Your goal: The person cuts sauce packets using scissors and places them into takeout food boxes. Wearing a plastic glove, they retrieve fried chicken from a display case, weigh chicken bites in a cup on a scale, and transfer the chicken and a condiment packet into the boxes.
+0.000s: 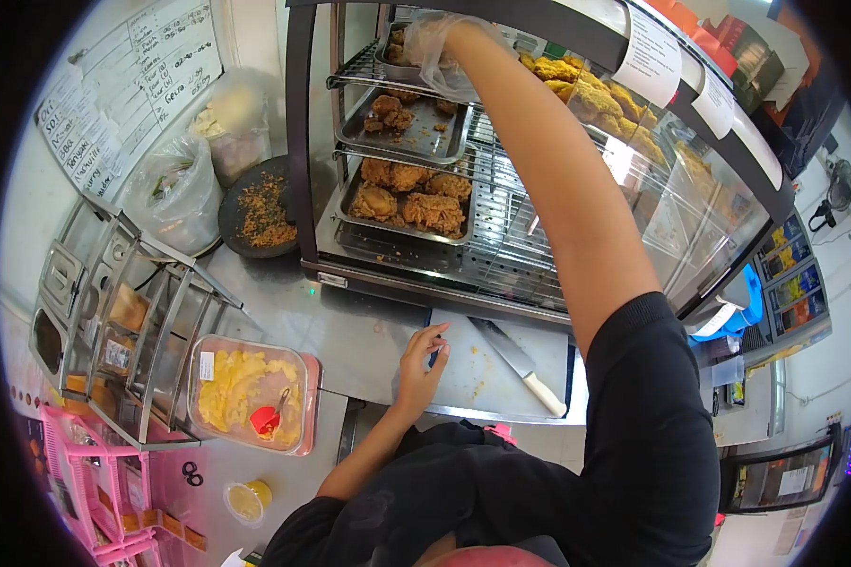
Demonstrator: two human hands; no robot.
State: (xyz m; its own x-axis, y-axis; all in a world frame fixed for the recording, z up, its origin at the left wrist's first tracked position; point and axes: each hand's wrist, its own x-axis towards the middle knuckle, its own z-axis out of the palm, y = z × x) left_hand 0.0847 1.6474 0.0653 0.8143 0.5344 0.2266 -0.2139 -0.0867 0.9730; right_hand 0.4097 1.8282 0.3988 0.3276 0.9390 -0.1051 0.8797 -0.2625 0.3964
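Observation:
My right hand [437, 42], covered by a clear plastic bag [452, 71], reaches into the top shelf of the glass display warmer [304, 142]. It is at a metal tray with brown fried pieces; the bag and glare hide what its fingers hold. My left hand [421, 364] hovers over the left edge of a white cutting board [473, 378], its fingers curled around a small dark item that I cannot make out. A knife [515, 359] with a white handle lies on the board. Below the top shelf are a tray of small fried pieces [392, 115] and a tray of fried chicken [411, 200].
At the left stand a stone mortar [258, 210] with brown crumbs, plastic bags [172, 189], a metal rack [142, 321] and a tub of yellow spread [251, 392] with a red scoop. A small cup [249, 501] and pink baskets [95, 482] are nearer. Yellow fried pieces [591, 99] sit behind glass.

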